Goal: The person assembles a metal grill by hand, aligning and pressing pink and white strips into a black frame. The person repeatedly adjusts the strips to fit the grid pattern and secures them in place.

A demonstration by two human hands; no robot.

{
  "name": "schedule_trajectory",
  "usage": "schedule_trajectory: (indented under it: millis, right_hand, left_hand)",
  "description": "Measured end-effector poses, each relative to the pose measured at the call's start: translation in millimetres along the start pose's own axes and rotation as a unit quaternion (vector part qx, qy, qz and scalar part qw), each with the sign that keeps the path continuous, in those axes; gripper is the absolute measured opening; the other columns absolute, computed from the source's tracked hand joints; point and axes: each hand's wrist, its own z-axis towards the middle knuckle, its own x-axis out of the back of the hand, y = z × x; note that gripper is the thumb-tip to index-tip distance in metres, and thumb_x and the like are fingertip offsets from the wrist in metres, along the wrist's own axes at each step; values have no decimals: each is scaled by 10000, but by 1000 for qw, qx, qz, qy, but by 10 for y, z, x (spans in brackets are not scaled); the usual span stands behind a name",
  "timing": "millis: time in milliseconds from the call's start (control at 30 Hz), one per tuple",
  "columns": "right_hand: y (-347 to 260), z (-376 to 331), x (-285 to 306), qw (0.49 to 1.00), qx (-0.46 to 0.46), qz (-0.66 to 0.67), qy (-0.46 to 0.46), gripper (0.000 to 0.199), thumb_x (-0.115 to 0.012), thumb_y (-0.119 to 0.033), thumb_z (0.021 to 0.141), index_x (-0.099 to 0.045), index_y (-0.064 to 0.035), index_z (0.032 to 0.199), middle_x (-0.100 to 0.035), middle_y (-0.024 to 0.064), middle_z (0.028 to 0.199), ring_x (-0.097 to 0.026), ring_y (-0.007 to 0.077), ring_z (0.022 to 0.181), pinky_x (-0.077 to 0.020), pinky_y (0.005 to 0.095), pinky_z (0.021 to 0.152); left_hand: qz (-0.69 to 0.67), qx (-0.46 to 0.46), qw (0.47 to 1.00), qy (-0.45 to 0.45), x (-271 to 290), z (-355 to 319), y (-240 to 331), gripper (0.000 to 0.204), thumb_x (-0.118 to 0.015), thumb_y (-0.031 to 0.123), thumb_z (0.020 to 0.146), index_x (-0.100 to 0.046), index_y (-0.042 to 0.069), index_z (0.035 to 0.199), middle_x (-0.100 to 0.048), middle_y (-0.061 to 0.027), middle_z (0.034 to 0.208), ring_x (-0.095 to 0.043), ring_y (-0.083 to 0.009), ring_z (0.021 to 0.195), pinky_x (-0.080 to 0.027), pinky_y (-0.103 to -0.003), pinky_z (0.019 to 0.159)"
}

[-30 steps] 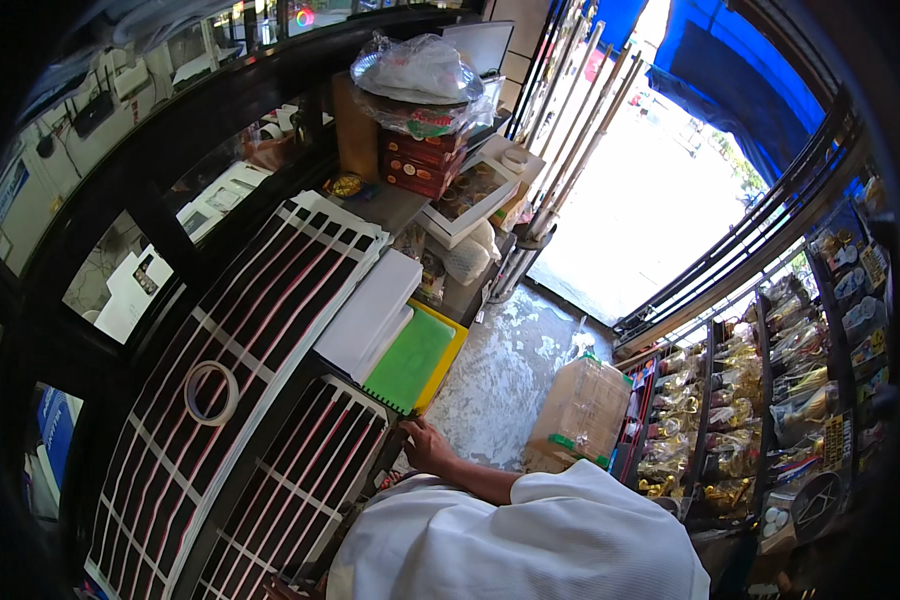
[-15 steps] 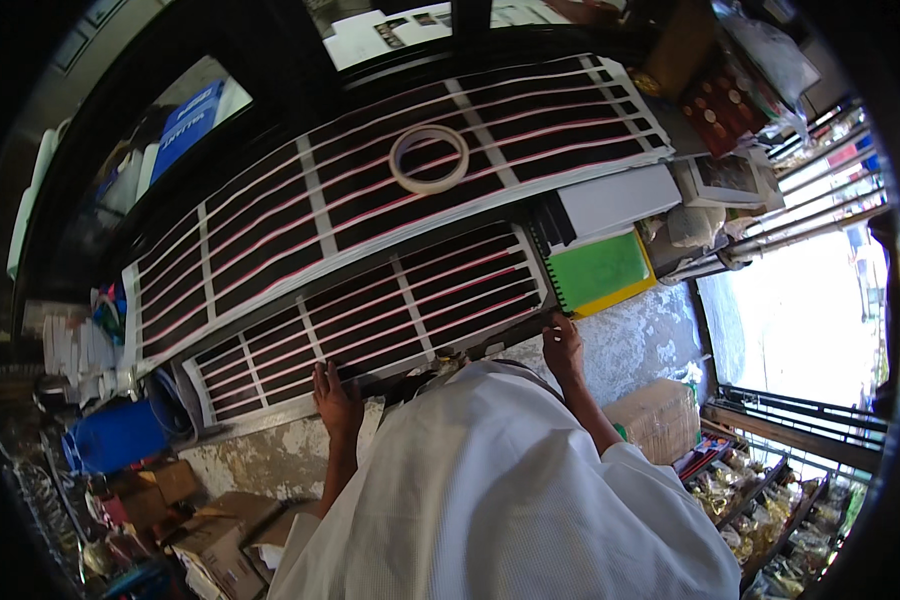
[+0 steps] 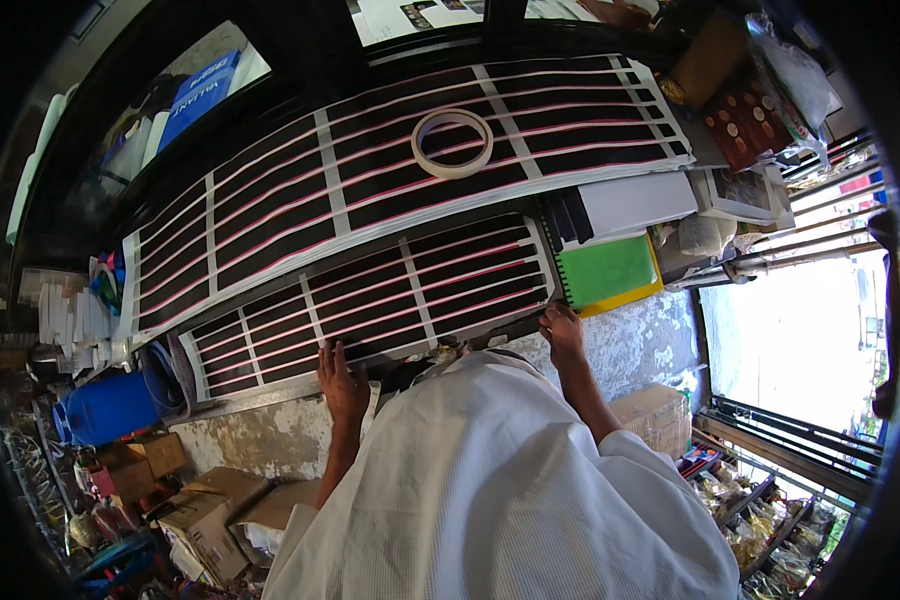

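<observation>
Two long printed sheets of dark panels with red and white stripes lie on the counter. The nearer, smaller striped sheet (image 3: 370,295) has both my hands on its near edge. My left hand (image 3: 342,380) has its fingers curled over that edge left of the middle. At the sheet's near right corner my right hand (image 3: 562,330) grips it. A roll of pale tape (image 3: 452,142) rests on the larger striped sheet (image 3: 420,170) behind. My white shirt hides the counter edge between my arms.
A green notebook (image 3: 608,272) and white pads (image 3: 635,203) lie right of the sheets. A blue container (image 3: 110,405) stands at the left end, with cardboard boxes (image 3: 200,505) below on the floor. Another box (image 3: 655,415) sits by my right elbow. Shelves of goods line the right.
The view has swung from the shop's right side onto the counter. My left hand has come into view on the sheet's edge; over the last half second both hands stay put.
</observation>
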Motion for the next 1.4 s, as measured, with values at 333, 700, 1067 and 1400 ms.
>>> schedule_trajectory:
  millis: [333,700,1067,1400]
  right_hand:
    - [79,191,-39,994,-50,86,-53,286,-659,-231,1088,-678,-131,1355,-763,63,1256,-725,231,1186,-566,421,1017]
    - [296,20,-416,941,-90,200,-258,297,-667,-212,1136,-642,-85,1403,-757,88,1353,-747,275,1226,-586,499,1104]
    - [552,-175,-971,899,-200,173,-348,262,-720,-196,1115,-694,-79,1348,-781,81,1288,-769,293,1204,-623,522,1069]
    - [691,-248,-1048,916,-178,170,-318,266,-753,-169,1090,-697,-30,1310,-777,130,1262,-787,340,1167,-639,554,1064]
  left_hand:
    - [12,25,999,-42,-6,-16,47,698,-753,210,1012,-502,73,1648,-378,-255,1771,-315,-473,1661,-288,-688,1297]
    - [19,8,999,-33,-33,24,22,697,-782,176,968,-532,32,1602,-422,-311,1721,-387,-513,1604,-341,-604,1292]
    - [28,21,998,-56,25,100,103,692,-789,141,946,-530,8,1573,-444,-338,1687,-415,-542,1568,-356,-588,1305]
    - [41,6,997,-72,-6,125,55,722,-810,138,952,-493,2,1586,-429,-356,1682,-412,-561,1557,-370,-591,1293]
